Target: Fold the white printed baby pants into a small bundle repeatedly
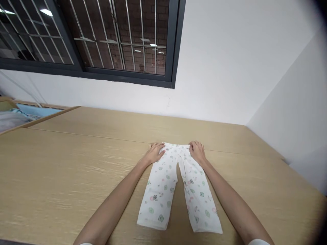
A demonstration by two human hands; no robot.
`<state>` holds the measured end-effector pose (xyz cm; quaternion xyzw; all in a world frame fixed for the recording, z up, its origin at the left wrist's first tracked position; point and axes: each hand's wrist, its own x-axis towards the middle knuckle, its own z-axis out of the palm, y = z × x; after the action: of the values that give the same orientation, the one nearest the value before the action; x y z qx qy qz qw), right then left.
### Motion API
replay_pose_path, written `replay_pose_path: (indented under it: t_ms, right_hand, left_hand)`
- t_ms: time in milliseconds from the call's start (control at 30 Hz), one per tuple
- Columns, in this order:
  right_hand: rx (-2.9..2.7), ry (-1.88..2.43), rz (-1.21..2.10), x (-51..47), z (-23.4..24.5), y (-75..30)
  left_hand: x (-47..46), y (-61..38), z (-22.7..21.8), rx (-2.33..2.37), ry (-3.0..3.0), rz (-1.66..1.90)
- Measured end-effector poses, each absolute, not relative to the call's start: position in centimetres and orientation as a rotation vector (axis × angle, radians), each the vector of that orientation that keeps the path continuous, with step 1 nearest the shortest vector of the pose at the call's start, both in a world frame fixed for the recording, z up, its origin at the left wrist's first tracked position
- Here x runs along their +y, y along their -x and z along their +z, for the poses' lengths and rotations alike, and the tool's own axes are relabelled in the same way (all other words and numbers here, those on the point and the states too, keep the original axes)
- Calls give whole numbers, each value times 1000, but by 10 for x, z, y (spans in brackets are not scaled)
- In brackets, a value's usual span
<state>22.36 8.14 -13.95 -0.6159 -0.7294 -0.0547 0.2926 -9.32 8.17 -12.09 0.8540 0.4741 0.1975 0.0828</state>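
A small pair of white trousers [163, 183] with a green and pink print lies flat on the wooden table [63, 170], waistband away from me and both legs spread toward me. My left hand [154, 153] rests on the left corner of the waistband, its fingers curled down over the cloth. My right hand [197, 151] is on the right corner of the waistband, fingers pinched on the fabric edge.
The table runs to a white wall [230, 68] at the back and right. A dark-framed barred window [102, 37] is above. At the far left a wooden-edged tray [22, 117] holds blue and grey cloth.
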Motion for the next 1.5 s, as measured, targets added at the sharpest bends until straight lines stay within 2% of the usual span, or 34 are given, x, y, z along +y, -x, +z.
replay_pose_path:
  t_ms: [1267,1500]
  right_hand:
    - [-1972,1629,3,76,-136,-222]
    - [-1734,1720,194,83,-133,-230]
  left_hand:
    - [85,94,-121,1465,-2546,502]
    - [82,95,-112,1492,-2484,486]
